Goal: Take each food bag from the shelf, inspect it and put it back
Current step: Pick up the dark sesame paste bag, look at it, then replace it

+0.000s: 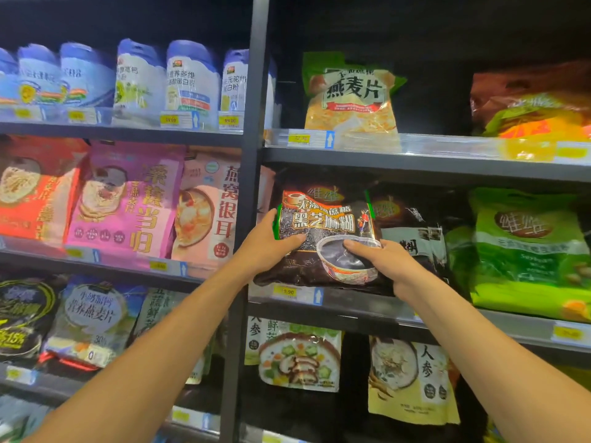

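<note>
Entry: glossy black plastic food bag [323,225] on grey metal shelf [367,311], gripped by my left hand [268,247], right hand [393,266]; withdrawal likely, needs level pull.

We see a dark shelf [415,166] with a post [254,91] down its middle. On the top left board stands a row of white and blue bags [192,81]. Under them lean 3 bags: a red bag [35,193], a pink bag [128,199] and a pale bag [208,206]. On the top right board sit a green oat bag [350,94] and an orange bag [537,100]. The board below holds a dark bag [412,225] and a bright green bag [527,251]. A black bag [323,225] is at its front edge. Yellow price tags [287,291] stick to the board fronts.
</note>
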`<move>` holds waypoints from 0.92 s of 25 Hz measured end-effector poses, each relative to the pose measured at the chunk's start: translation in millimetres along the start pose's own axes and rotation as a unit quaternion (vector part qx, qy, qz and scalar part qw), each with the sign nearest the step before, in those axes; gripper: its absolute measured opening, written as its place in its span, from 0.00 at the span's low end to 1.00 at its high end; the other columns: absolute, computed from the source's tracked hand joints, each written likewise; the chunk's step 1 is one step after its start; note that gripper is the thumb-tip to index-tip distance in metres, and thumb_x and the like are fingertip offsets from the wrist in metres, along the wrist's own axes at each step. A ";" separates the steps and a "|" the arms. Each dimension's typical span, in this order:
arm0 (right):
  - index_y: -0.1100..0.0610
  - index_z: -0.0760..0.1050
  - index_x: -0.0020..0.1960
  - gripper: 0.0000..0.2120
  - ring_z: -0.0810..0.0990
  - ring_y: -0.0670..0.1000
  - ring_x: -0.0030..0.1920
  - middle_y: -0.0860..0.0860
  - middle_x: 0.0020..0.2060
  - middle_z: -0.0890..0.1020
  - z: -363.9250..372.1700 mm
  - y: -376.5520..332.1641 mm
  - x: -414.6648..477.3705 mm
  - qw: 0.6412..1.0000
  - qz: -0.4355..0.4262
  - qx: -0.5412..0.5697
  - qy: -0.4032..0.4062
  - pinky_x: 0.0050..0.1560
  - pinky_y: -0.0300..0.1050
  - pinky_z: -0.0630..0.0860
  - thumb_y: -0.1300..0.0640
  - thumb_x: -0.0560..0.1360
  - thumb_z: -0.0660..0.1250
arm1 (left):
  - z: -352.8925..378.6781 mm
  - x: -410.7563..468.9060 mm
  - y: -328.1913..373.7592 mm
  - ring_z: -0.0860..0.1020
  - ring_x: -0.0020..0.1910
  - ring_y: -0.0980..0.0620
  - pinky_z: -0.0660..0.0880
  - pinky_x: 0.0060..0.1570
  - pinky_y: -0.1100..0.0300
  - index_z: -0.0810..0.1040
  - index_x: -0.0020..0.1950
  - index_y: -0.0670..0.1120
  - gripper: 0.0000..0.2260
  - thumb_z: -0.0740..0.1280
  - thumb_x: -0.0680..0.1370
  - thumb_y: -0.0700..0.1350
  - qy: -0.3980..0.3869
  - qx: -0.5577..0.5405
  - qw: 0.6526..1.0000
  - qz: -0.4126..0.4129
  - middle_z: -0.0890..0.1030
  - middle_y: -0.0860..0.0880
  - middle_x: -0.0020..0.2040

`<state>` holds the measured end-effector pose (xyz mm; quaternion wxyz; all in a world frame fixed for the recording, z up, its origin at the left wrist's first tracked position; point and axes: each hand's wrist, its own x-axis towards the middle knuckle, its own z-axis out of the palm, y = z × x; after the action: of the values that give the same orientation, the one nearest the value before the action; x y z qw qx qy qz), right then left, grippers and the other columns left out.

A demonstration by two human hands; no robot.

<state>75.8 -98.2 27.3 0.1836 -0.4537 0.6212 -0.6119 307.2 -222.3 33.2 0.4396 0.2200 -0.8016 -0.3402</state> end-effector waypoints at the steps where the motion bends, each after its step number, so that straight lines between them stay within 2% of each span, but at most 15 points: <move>1: 0.56 0.85 0.58 0.19 0.90 0.48 0.42 0.50 0.44 0.91 3.4 1.0 3.7 1.000 0.001 0.005 0.004 0.38 0.40 0.81 0.48 0.71 0.81 | -1.3 2.8 -1.8 0.79 0.54 0.63 0.74 0.53 0.64 0.67 0.77 0.53 0.29 0.74 0.79 0.51 0.002 0.027 1.000 0.013 0.79 0.56 0.65; 3: 0.57 0.85 0.58 0.19 0.90 0.48 0.42 0.50 0.44 0.91 7.6 5.5 10.0 1.000 -0.001 0.010 0.012 0.37 0.38 0.81 0.49 0.72 0.81 | -3.9 1.7 -7.2 0.75 0.62 0.56 0.72 0.60 0.58 0.68 0.79 0.50 0.29 0.74 0.80 0.50 0.012 0.099 0.994 0.051 0.77 0.50 0.72; 4: 0.57 0.85 0.59 0.19 0.90 0.49 0.44 0.50 0.45 0.91 8.7 8.7 13.4 1.000 -0.002 0.007 0.018 0.40 0.39 0.83 0.49 0.72 0.81 | -4.6 -1.0 -11.6 0.74 0.66 0.55 0.71 0.64 0.57 0.69 0.79 0.49 0.28 0.73 0.80 0.49 0.020 0.139 0.988 0.071 0.76 0.49 0.74; 6: 0.56 0.85 0.59 0.19 0.89 0.53 0.52 0.52 0.49 0.90 10.8 14.4 18.7 1.000 0.002 -0.007 0.030 0.57 0.49 0.83 0.48 0.72 0.81 | -5.1 -7.5 -19.9 0.74 0.72 0.50 0.71 0.71 0.54 0.74 0.77 0.48 0.24 0.72 0.81 0.47 0.027 0.200 0.974 0.104 0.75 0.48 0.75; 7: 0.55 0.85 0.59 0.20 0.88 0.55 0.55 0.53 0.51 0.90 11.9 15.6 20.6 0.999 0.006 -0.012 0.030 0.63 0.54 0.81 0.47 0.72 0.81 | -4.3 -9.7 -22.4 0.75 0.72 0.48 0.72 0.72 0.52 0.76 0.75 0.48 0.21 0.71 0.82 0.46 0.021 0.215 0.970 0.114 0.76 0.48 0.73; 9: 0.55 0.83 0.61 0.21 0.87 0.56 0.57 0.53 0.54 0.89 13.9 15.4 26.5 0.999 0.011 -0.025 0.024 0.65 0.55 0.80 0.47 0.73 0.80 | -1.4 -9.6 -24.6 0.77 0.69 0.47 0.74 0.70 0.49 0.78 0.73 0.48 0.19 0.70 0.82 0.44 0.004 0.236 0.964 0.120 0.78 0.47 0.71; 12: 0.57 0.83 0.63 0.23 0.87 0.56 0.57 0.54 0.55 0.89 14.5 9.0 40.3 0.999 0.027 -0.014 0.018 0.61 0.52 0.81 0.47 0.73 0.79 | 0.0 -3.2 -23.7 0.79 0.65 0.47 0.75 0.67 0.49 0.79 0.71 0.49 0.17 0.70 0.82 0.43 0.006 0.255 0.959 0.127 0.79 0.47 0.67; 18: 0.58 0.78 0.69 0.30 0.84 0.57 0.61 0.56 0.60 0.87 28.8 24.5 60.3 0.998 0.047 -0.044 -0.011 0.66 0.53 0.78 0.44 0.73 0.79 | 2.6 8.3 -33.3 0.80 0.62 0.45 0.77 0.65 0.46 0.81 0.68 0.48 0.14 0.69 0.82 0.41 0.002 0.266 0.957 0.115 0.80 0.46 0.65; 20: 0.56 0.80 0.67 0.25 0.85 0.56 0.61 0.53 0.57 0.88 26.1 31.4 61.6 0.993 0.060 -0.082 -0.060 0.68 0.55 0.78 0.45 0.75 0.77 | 7.0 10.8 -38.3 0.81 0.59 0.46 0.78 0.62 0.48 0.83 0.65 0.48 0.12 0.69 0.82 0.40 -0.013 0.268 0.957 0.106 0.82 0.46 0.61; 23: 0.48 0.83 0.58 0.14 0.87 0.53 0.57 0.50 0.54 0.89 22.0 31.0 57.9 0.972 0.033 -0.205 -0.111 0.67 0.55 0.79 0.44 0.76 0.76 | 14.0 15.8 -38.9 0.81 0.51 0.49 0.77 0.51 0.55 0.85 0.57 0.49 0.07 0.70 0.81 0.41 -0.039 0.282 0.954 0.095 0.83 0.52 0.48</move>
<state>52.4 -162.0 13.5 0.1747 -0.5255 0.7239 -0.4113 289.1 -253.9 7.9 0.3583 0.2444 -0.8986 -0.0659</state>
